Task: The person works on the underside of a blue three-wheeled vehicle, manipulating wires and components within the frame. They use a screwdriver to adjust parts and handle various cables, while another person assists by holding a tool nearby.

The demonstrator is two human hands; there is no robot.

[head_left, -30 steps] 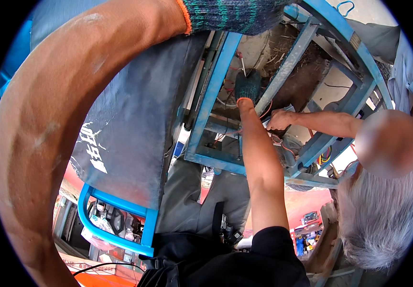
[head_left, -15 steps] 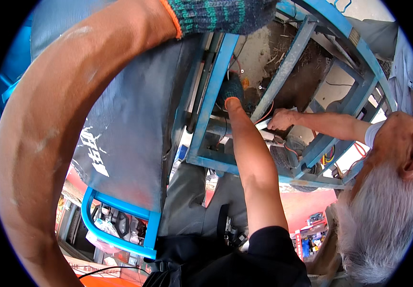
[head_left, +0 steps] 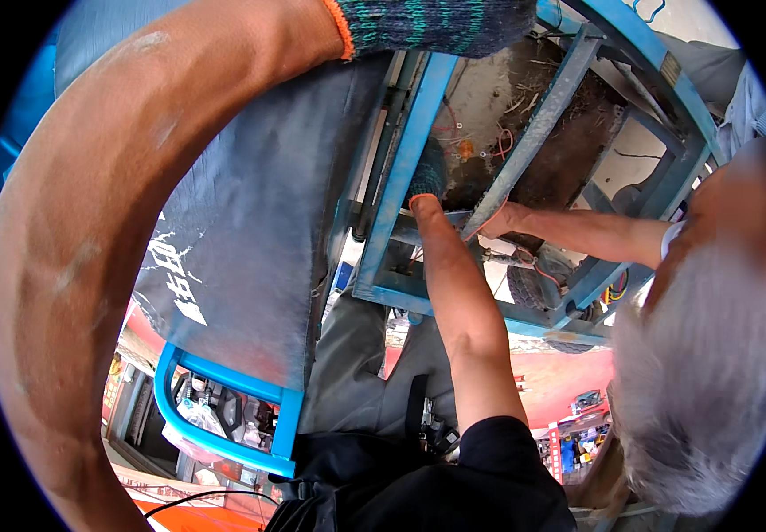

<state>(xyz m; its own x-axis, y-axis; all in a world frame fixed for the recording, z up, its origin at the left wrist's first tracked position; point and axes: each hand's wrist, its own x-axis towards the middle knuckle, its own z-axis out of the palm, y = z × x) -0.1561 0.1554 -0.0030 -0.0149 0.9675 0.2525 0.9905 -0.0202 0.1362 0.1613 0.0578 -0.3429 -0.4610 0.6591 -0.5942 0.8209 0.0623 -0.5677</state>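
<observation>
My left hand [head_left: 441, 25], in a dark knit glove with green flecks and an orange cuff, is at the top edge near the upper end of a blue metal frame [head_left: 418, 146]. Its fingers are out of view or turned away. My right hand [head_left: 429, 170], gloved alike, reaches down inside the frame, between the blue side bar and a grey-blue cross bar [head_left: 534, 133]. Its fingers are hidden in shadow, so what it touches does not show. Beside it, a co-worker's bare hand [head_left: 504, 220] is at the lower end of the cross bar, partly hidden by it.
A black padded seat panel [head_left: 241, 213] with white lettering stands left of the frame. Thin red wire [head_left: 504, 140] lies beyond the cross bar. A wheel [head_left: 527, 285] shows below. At right the co-worker's head [head_left: 702, 372] leans close. A blue tubular rail [head_left: 223, 443] is lower left.
The co-worker's hand has moved left, partly behind the cross bar, and their head has shifted. Red wire now shows beyond the bar. My arms have barely moved; the view has shifted slightly.
</observation>
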